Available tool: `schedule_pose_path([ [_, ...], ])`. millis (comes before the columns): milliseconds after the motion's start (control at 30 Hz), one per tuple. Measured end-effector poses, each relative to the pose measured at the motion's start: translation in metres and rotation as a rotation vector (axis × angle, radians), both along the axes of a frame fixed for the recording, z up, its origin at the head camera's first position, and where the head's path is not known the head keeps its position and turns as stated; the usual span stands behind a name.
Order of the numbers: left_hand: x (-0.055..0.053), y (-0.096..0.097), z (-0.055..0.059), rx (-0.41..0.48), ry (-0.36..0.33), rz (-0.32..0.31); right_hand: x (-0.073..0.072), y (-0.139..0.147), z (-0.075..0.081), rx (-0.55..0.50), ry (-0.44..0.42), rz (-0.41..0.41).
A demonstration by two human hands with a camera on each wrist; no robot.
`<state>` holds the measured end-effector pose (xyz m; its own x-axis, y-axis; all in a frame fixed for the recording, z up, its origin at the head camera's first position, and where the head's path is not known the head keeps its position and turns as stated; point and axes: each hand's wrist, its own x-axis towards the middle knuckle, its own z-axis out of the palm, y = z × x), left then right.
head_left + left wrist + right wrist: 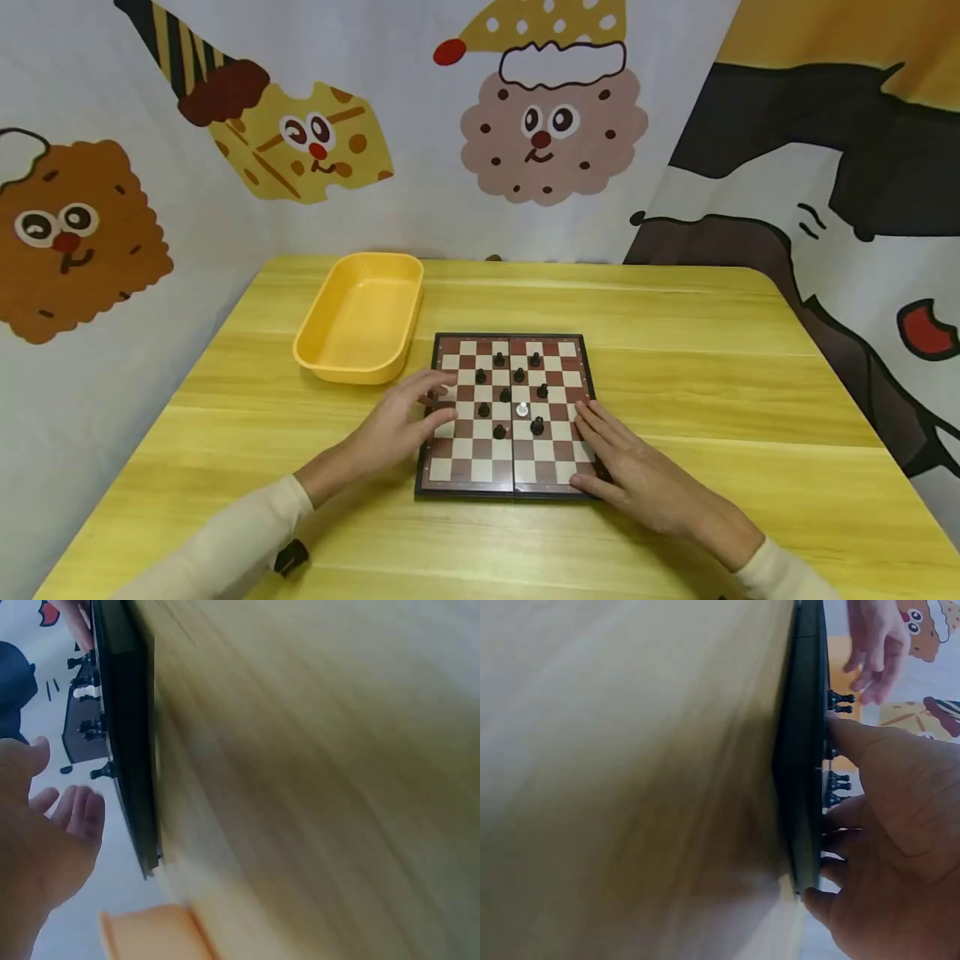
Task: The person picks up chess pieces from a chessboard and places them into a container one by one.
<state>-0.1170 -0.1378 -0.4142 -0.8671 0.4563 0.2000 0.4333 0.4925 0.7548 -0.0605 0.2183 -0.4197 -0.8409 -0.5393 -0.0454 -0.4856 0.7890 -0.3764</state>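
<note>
A folding chessboard (472,473) with brown and white squares lies opened flat, its hinge line running down the middle. Several small black chess pawns (537,426) stand scattered over its squares, with one white piece (522,409) among them. My left hand (397,425) hovers at the board's left edge, fingers and thumb apart, nothing between them. In the left wrist view a black piece (103,772) stands near those fingertips. My right hand (645,479) rests along the right edge with its fingers extended onto the border, as the right wrist view also shows.
A yellow plastic tray (306,360) stands behind and left of the board on the wood-grain table (712,350). Near the left sleeve lies a small black object (291,557). A cartoon-printed curtain (420,167) hangs behind the table.
</note>
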Motion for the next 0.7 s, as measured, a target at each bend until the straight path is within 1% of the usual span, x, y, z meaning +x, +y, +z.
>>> schedule_pose_path([
  [33, -0.002, 0.002, -0.002, 0.033, -0.036, -0.011, 0.0, -0.001, 0.001, 0.009, -0.006, 0.009],
  [100, -0.005, 0.007, -0.005, 0.064, -0.086, -0.026, -0.001, -0.001, 0.003, 0.028, -0.021, 0.022],
  [167, -0.009, 0.013, -0.006, 0.067, -0.116, -0.039, -0.001, -0.002, 0.005, 0.046, -0.028, 0.028],
  [233, -0.011, 0.019, -0.006, 0.05, -0.131, -0.048, -0.001, -0.001, 0.006, 0.061, -0.027, 0.028],
  [267, -0.011, 0.021, -0.006, 0.037, -0.131, -0.052, -0.001, -0.001, 0.007, 0.067, -0.022, 0.027],
  [333, -0.013, 0.027, -0.007, 0.017, -0.106, -0.064, -0.001, -0.001, 0.007, 0.075, -0.008, 0.027],
  [500, -0.015, 0.036, -0.011, -0.027, -0.015, -0.09, -0.002, -0.002, 0.009, 0.088, 0.007, 0.034],
  [700, -0.016, 0.04, -0.018, -0.021, 0.013, -0.076, -0.003, -0.004, 0.011, 0.099, -0.031, 0.041],
])
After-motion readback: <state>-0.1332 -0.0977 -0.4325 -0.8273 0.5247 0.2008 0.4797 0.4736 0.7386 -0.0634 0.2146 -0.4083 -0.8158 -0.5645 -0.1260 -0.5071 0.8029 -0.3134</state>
